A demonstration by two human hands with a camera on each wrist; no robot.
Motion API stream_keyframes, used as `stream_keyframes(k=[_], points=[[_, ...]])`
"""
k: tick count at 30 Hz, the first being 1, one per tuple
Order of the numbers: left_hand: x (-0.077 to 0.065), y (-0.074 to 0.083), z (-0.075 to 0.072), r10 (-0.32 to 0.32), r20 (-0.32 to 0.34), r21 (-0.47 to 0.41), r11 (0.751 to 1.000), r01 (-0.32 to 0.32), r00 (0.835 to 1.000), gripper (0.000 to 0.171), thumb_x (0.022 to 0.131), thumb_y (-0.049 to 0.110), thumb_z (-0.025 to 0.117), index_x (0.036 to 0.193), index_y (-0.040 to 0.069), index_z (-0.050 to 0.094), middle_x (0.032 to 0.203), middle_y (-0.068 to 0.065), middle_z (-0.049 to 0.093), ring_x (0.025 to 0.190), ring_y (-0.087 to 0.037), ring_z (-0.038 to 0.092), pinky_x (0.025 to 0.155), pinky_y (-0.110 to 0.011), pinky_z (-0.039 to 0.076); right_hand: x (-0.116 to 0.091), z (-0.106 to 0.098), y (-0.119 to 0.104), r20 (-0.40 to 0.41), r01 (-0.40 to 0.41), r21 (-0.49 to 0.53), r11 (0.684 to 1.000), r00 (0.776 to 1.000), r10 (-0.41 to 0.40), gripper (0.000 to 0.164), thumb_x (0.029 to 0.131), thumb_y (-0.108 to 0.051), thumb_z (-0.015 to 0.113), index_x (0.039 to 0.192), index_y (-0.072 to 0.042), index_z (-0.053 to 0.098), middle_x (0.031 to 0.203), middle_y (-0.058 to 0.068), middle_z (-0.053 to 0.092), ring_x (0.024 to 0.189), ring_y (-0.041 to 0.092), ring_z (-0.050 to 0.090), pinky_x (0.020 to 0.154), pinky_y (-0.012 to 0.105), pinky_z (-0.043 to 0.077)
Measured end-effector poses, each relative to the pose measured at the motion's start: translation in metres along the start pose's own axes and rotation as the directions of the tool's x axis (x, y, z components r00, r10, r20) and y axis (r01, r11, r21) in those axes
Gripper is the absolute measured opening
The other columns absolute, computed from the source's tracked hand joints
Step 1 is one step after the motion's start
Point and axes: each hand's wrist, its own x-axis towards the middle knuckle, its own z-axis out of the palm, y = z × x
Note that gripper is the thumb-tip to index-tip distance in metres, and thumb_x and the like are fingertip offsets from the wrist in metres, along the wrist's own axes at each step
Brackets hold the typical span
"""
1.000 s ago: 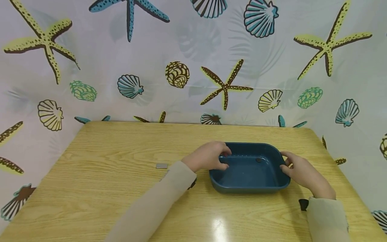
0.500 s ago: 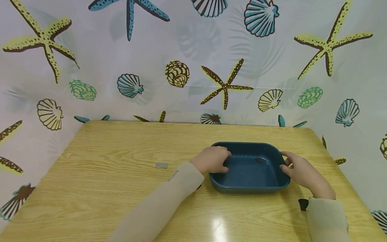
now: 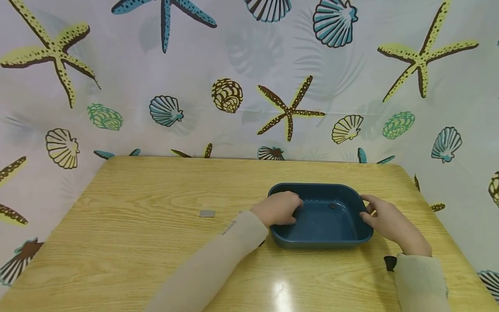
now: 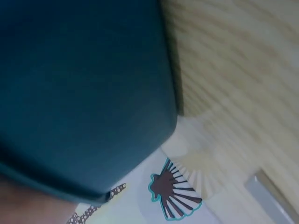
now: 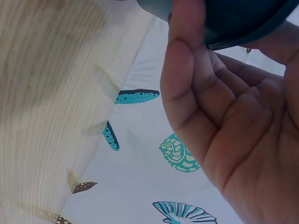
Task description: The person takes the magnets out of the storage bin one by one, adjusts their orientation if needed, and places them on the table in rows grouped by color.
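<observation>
Right-hand fingers of the right hand pinch the right rim of a dark blue, rounded-oblong plastic basin, right of centre on the pale wooden counter. The left hand has half-curled fingers over its left rim, grip unclear; best hold both sides level.

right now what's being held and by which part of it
The blue tub, held by the right hand at its right rim; the left hand lies over its left rim, grip unclear.
</observation>
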Motion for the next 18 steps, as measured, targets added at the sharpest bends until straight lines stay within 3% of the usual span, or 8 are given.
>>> stream_keyframes(k=[6,18], points=[[0.005,0.003,0.003,0.047,0.000,-0.095,0.994,-0.047,0.999,0.034,0.097,0.015,0.073,0.130,0.010,0.070,0.119,-0.002,0.073,0.105,-0.012,0.069,0.090,-0.022,0.056,-0.001,0.000,0.000,0.005,-0.003,0.004,1.000,1.000,0.003,0.058,0.104,-0.014,0.057,0.153,0.009,0.035,0.108,0.019,0.063,0.081,0.019,0.058,0.070,0.033,0.047],[0.016,0.001,0.010,0.074,-0.023,-0.143,0.987,-0.077,0.997,0.027,0.096,0.012,0.073,0.124,0.011,0.074,0.114,-0.003,0.075,0.102,-0.012,0.069,0.086,-0.020,0.056,0.000,-0.001,0.000,0.008,-0.010,0.001,1.000,1.000,0.010,0.059,0.104,-0.015,0.058,0.153,0.008,0.036,0.110,0.020,0.064,0.084,0.020,0.060,0.072,0.034,0.049]])
